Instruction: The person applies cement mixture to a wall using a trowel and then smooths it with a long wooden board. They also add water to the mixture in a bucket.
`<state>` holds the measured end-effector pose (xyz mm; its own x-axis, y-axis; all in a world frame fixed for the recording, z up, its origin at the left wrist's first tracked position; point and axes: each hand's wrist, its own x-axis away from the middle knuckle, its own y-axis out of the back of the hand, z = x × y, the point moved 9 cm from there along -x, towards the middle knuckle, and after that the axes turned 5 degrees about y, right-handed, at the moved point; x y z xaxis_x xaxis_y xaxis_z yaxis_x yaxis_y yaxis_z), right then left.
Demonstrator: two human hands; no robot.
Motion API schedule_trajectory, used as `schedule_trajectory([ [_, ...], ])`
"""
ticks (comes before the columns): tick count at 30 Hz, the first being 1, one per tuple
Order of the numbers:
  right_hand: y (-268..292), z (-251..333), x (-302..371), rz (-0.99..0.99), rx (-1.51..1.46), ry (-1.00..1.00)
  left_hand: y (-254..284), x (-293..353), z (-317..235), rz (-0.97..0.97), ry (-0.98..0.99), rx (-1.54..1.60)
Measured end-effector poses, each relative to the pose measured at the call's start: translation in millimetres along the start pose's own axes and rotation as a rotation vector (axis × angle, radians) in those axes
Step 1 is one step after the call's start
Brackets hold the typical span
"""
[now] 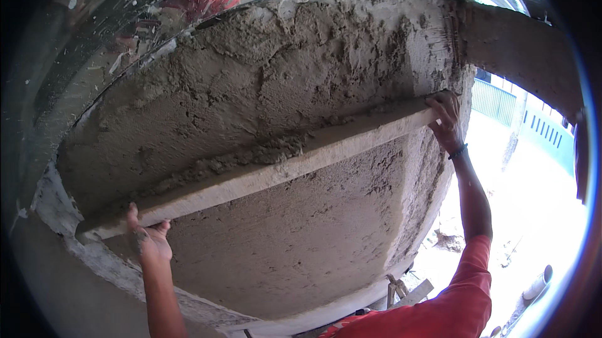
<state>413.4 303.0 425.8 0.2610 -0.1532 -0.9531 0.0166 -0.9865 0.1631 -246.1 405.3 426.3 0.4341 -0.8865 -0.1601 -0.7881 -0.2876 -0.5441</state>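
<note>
A long, straight screed board (282, 170) lies slantwise across a wall of wet grey plaster (301, 237), lower at the left and higher at the right. My left hand (149, 239) grips the board near its lower left end, thumb and fingers curled at its edges. At the upper right end, my right hand (446, 122) is closed round the board, with a dark band on the wrist. A ridge of loose mortar (269, 151) has gathered along the board's upper side. Above it the plaster is rough and pitted; below, it is flatter.
A brown beam (523, 52) juts out at the upper right. Pieces of wood (414, 293) and a pale pipe (537, 283) lie low on the right. Beyond the wall's right edge stands a light blue fence (545, 134). A splattered, shiny surface (75, 68) curves along the upper left.
</note>
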Motion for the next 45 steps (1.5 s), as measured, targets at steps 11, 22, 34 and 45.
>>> schedule_trajectory([
  [11,3.1,-16.6,-112.9,-0.100,0.184,0.135,-9.1,-67.4,-127.6,-0.036,-0.181,-0.047],
  [22,14.9,36.8,-182.5,-0.156,0.091,0.164,-11.0,-93.1,-190.4,-0.033,-0.259,-0.050],
  [34,6.2,-55.9,-172.4,-0.062,0.163,0.132,-69.9,-77.4,-167.3,0.038,-0.132,0.106],
  [45,62.4,-63.8,-119.6,-0.076,0.245,0.078,-48.0,10.1,-121.6,-0.063,-0.015,0.080],
])
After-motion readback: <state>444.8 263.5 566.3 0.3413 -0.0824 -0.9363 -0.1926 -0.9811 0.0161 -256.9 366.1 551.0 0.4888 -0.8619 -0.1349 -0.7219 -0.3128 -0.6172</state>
